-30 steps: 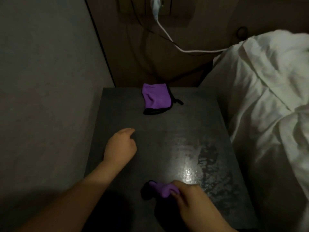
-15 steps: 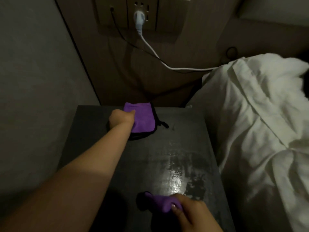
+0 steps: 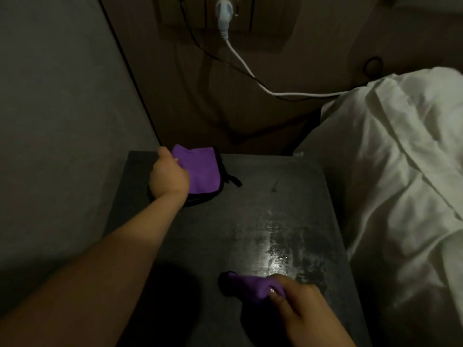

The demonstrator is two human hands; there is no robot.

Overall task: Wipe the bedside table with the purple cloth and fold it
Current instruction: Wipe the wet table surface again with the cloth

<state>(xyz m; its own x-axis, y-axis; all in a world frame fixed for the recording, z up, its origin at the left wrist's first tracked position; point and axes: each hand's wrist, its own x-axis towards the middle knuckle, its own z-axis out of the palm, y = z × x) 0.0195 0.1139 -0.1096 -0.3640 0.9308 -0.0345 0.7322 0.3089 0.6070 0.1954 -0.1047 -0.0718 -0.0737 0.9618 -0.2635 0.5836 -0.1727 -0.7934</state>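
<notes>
A second earlier our left hand (image 3: 168, 177) had hovered empty over the middle of the surface (image 3: 288, 196); now we had it closed on the folded purple cloth (image 3: 200, 171) at the far left corner. Our right hand (image 3: 295, 300) gripped a second bunched purple cloth (image 3: 246, 284) at the near edge. A wet sheen (image 3: 275, 246) suggested wiping was underway, folding still ahead.

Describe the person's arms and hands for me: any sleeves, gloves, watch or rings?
Both forearms are bare as far as the head view shows, with no sleeve in sight. The left hand and right hand wear no gloves, and no watch, bracelet or ring shows. The right hand's fingernails look short and plain. The dim light hides finer detail.
</notes>
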